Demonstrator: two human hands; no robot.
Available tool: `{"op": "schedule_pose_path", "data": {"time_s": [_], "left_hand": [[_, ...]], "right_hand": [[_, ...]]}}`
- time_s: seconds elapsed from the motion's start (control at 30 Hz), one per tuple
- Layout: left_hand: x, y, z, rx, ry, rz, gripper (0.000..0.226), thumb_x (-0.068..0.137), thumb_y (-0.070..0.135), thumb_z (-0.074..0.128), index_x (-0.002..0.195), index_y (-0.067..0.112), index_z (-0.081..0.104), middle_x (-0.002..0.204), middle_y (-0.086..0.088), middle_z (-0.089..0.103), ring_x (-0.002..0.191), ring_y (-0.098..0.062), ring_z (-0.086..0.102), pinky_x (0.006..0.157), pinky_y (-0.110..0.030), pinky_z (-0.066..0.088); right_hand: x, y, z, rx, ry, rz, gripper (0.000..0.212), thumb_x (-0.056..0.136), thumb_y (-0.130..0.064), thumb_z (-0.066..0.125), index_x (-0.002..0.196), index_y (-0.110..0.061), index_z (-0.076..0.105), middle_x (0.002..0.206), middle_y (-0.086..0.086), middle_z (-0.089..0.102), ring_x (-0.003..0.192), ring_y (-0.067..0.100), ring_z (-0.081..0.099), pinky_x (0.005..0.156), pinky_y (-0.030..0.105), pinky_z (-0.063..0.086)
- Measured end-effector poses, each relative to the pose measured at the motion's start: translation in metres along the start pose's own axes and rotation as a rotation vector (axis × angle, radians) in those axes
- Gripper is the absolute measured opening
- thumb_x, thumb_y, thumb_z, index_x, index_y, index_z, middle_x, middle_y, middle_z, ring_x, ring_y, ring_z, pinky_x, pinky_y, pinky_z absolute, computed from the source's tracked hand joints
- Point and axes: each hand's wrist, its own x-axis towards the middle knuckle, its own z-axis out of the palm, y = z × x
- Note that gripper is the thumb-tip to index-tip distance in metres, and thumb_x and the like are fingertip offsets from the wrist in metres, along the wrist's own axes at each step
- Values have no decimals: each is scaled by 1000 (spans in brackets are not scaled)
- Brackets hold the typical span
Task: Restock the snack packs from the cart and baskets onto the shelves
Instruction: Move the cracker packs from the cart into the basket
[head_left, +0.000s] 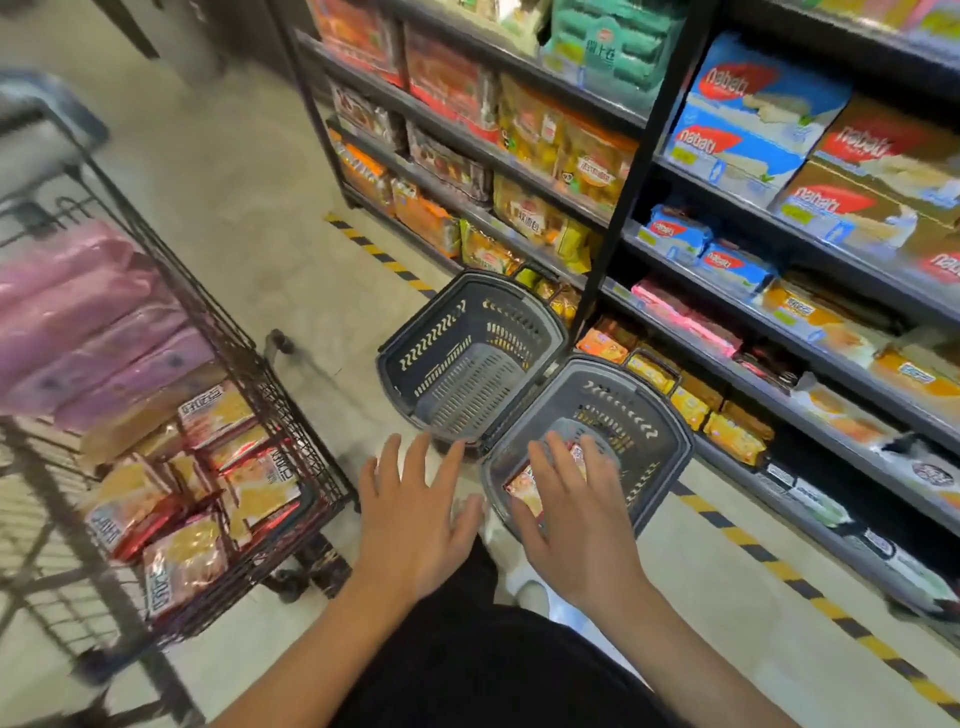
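Both hands reach forward over the floor with fingers spread and palms down, gripping nothing. From the head camera, the left hand (415, 512) hovers above bare floor just short of the gap between two grey baskets. The right hand (576, 512) is over the nearer basket (670, 441), its fingers covering most of a snack pack (522, 493) that lies inside; whether the fingertips touch the pack cannot be told. Only the pack's red and yellow near corner shows, so its long axis and heading are hard to read.

The farther basket (467, 358) sits beside the first, rims almost touching, and looks empty through its slotted floor. Each basket's long axis runs away from the person, toward the shelves (779, 364) on the right.

At left, a black wire cart (291, 415) holds a loose heap of red and gold snack packs (182, 566); roughly eight can be made out, lying flat or tilted at mixed angles, some hidden under others. Above them are pink wrapped bundles (78, 322), blurred and cut off by the frame edge.

Boxes and bags fill the shelves, too blurred in places to count.
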Motion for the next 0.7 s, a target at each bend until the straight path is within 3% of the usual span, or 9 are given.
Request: {"op": "schedule_pose_path", "data": {"time_s": [0.27,0.37,0.57,0.7], "left_hand": [[-85,-58,-3,-34,11,-395,67,90,61,36,146,28,54,148,-14,54,140,-44,44,110,-65,35],[-111,-92,-4,-87,23,-509,66,90,60,37,147,28,50,150,-13,52,141,-44,42,111,-66,34],[-152,-172,5,-102,8,-632,65,92,62,39,146,29,54,152,-12,50,143,-41,42,110,-63,37],[-164,-226,15,-127,21,-656,65,90,60,37,137,23,62,142,-14,59,132,-44,52,101,-65,45]], "right_hand": [[-8,-82,29,-19,-26,-352,63,99,-57,43,144,-16,57,152,8,53,141,46,43,111,63,38],[-4,-120,38,-62,-46,-446,63,98,-57,40,142,-16,58,150,9,55,139,46,46,107,63,43],[13,-200,60,-84,-100,-554,65,99,-57,36,149,-17,49,154,10,49,142,48,40,112,62,37],[24,-252,86,-106,-92,-645,64,96,-52,42,143,-11,57,148,15,55,135,50,49,105,63,46]]}}
